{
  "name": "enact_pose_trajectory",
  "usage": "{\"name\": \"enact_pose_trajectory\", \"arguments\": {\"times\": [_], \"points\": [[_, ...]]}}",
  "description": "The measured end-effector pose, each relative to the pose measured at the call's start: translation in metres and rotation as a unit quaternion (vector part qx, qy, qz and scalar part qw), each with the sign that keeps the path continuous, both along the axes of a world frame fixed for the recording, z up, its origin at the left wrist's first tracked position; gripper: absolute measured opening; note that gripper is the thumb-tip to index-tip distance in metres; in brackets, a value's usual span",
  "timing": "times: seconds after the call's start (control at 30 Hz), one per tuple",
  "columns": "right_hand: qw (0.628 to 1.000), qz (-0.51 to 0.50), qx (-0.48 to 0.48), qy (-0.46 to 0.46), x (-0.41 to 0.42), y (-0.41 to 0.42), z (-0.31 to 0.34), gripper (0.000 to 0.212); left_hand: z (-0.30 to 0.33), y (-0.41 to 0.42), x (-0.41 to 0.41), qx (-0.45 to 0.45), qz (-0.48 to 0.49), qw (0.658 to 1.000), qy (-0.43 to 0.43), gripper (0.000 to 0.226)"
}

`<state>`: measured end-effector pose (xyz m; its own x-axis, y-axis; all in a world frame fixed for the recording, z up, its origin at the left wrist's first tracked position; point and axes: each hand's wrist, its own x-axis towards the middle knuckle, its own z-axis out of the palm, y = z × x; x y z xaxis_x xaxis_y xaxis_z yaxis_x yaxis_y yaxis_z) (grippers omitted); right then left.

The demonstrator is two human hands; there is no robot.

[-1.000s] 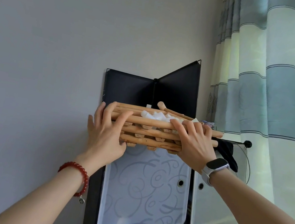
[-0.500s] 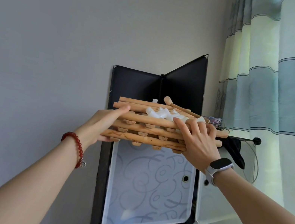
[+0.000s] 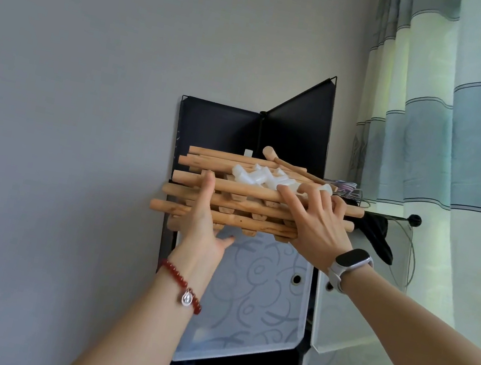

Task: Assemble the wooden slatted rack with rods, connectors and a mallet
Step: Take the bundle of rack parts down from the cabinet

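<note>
Left hand (image 3: 201,223) is raised against the left end of the stack of wooden rack parts (image 3: 244,205). Its fingers curl under the bottom of the stack and its thumb runs straight up the front, the thumb tip touching the upper front rod. The hand therefore grips the stack from below and in front. A red bead bracelet (image 3: 179,284) with a silver charm sits on that wrist.

Right hand (image 3: 315,224) lies over the right front of the same stack. Its fingers are spread and bent, fingertips pressing on the upper front rod and reaching the white plastic connectors (image 3: 262,178) just beyond the fingertips. The palm covers the right ends of the lower rods. A smartwatch (image 3: 350,261) with a pale band is on that wrist.

Stack position: between the two hands, held level at the top edge of the cabinet (image 3: 251,297). Its rods run from the left hand to the right hand, layered with short cross slats between them. The connectors lie heaped on top, above the right fingertips. A wooden mallet (image 3: 287,166) lies on top further back, its head towards the left hand.

Behind the stack stand black panels (image 3: 220,127). Below the hands are the translucent patterned cabinet doors. A striped curtain (image 3: 462,157) hangs right of the right arm.
</note>
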<state>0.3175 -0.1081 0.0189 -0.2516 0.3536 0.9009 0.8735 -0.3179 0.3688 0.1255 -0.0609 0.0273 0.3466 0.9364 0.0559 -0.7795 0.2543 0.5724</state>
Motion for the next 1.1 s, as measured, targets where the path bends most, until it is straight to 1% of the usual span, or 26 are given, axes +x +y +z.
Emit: {"name": "enact_pose_trajectory", "arguments": {"times": [0.03, 0.07, 0.17, 0.23, 0.37, 0.47, 0.5, 0.53, 0.6, 0.63, 0.7, 0.73, 0.8, 0.83, 0.87, 0.97, 1.03, 1.1], "points": [[1.000, 0.003, -0.001, 0.000, -0.001, 0.000, 0.000, 0.092, 0.004, -0.001, 0.005, -0.025, 0.033, 0.999, 0.006, 0.091], [1.000, 0.007, -0.003, 0.001, -0.001, -0.001, 0.000, 0.092, 0.007, 0.000, 0.009, -0.048, 0.067, 0.997, 0.007, 0.090], [1.000, -0.001, -0.001, 0.001, -0.002, -0.003, 0.005, 0.090, 0.016, 0.008, 0.014, -0.081, 0.144, 0.986, 0.029, 0.111], [1.000, -0.023, -0.004, -0.012, -0.002, -0.004, 0.008, 0.090, 0.019, 0.010, 0.014, -0.073, 0.176, 0.980, 0.052, 0.111], [0.998, -0.050, -0.034, -0.023, 0.005, -0.005, 0.014, 0.091, 0.023, 0.021, 0.007, -0.058, 0.228, 0.963, 0.130, 0.100], [0.996, -0.051, -0.061, -0.027, 0.008, -0.006, 0.013, 0.094, 0.025, 0.029, -0.003, -0.036, 0.287, 0.941, 0.177, 0.114], [0.996, -0.050, -0.065, -0.029, 0.007, -0.007, 0.010, 0.096, 0.026, 0.029, -0.007, -0.020, 0.297, 0.935, 0.192, 0.115], [0.996, -0.049, -0.063, -0.029, 0.006, -0.007, 0.008, 0.097, 0.027, 0.032, -0.008, -0.001, 0.292, 0.935, 0.201, 0.115], [0.997, -0.043, -0.051, -0.030, 0.004, -0.005, 0.002, 0.095, 0.026, 0.036, -0.011, -0.004, 0.217, 0.960, 0.177, 0.117], [0.998, -0.039, -0.045, -0.032, 0.003, -0.004, -0.001, 0.094, 0.021, 0.053, -0.008, -0.017, 0.193, 0.969, 0.152, 0.117], [0.998, -0.039, -0.041, -0.032, 0.002, -0.001, -0.005, 0.093, 0.005, 0.087, 0.005, -0.039, 0.203, 0.974, 0.097, 0.111], [0.998, -0.044, -0.042, -0.030, 0.003, 0.000, -0.008, 0.093, 0.003, 0.079, 0.006, -0.043, 0.215, 0.972, 0.082, 0.104], [0.998, -0.050, -0.039, -0.025, 0.005, 0.001, -0.014, 0.091, 0.008, 0.037, 0.002, -0.021, 0.237, 0.969, 0.067, 0.081], [0.998, -0.049, -0.035, -0.024, 0.007, 0.001, -0.018, 0.088, 0.005, 0.034, 0.004, -0.022, 0.247, 0.967, 0.062, 0.070], [0.998, -0.046, -0.031, -0.024, 0.008, 0.000, -0.022, 0.085, 0.001, 0.031, 0.006, -0.020, 0.251, 0.966, 0.060, 0.063], [0.999, -0.033, -0.016, -0.026, 0.009, -0.003, -0.033, 0.077, -0.011, 0.036, 0.008, -0.003, 0.250, 0.965, 0.074, 0.055], [0.999, -0.027, -0.014, -0.026, 0.008, -0.004, -0.039, 0.076, -0.017, 0.037, 0.007, 0.015, 0.254, 0.963, 0.093, 0.050], [0.999, -0.026, -0.012, -0.027, 0.008, -0.006, -0.041, 0.077, -0.022, 0.038, 0.007, 0.019, 0.254, 0.962, 0.094, 0.046]]}}
